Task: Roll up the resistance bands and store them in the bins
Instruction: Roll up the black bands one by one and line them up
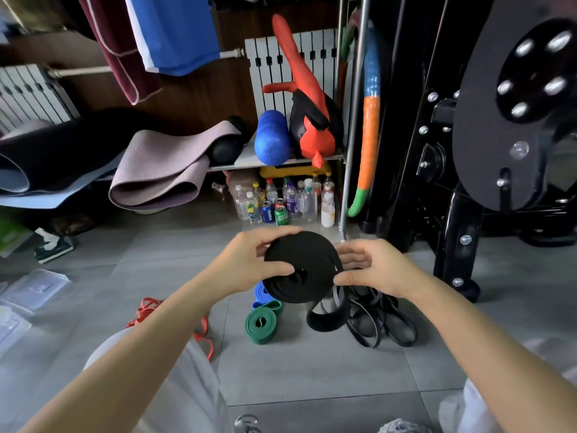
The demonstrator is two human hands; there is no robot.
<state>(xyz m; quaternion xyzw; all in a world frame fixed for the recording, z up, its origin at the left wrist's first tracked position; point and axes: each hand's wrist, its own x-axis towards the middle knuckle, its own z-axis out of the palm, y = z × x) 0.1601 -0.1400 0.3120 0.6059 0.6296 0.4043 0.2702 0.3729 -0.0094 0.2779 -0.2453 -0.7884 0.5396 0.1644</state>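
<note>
A wide black resistance band point(299, 267) is coiled into a thick roll held above the floor, its loose tail point(327, 320) hanging in a loop below. My left hand point(249, 260) grips the roll's left side, thumb near the centre. My right hand point(371, 270) pinches its right edge. On the tiles beneath lie a rolled green band point(260, 325), a rolled blue band point(260, 293) partly hidden by the roll, a loose tangle of thin black bands point(384, 323) and a loose orange band point(199, 332).
Clear plastic bins and lids point(34, 289) sit at the left on the floor. Bottles and cans point(281, 201) stand under a shelf with yoga mats point(156, 170) and a blue foam roller point(271, 137). A black gym machine point(468, 151) fills the right side.
</note>
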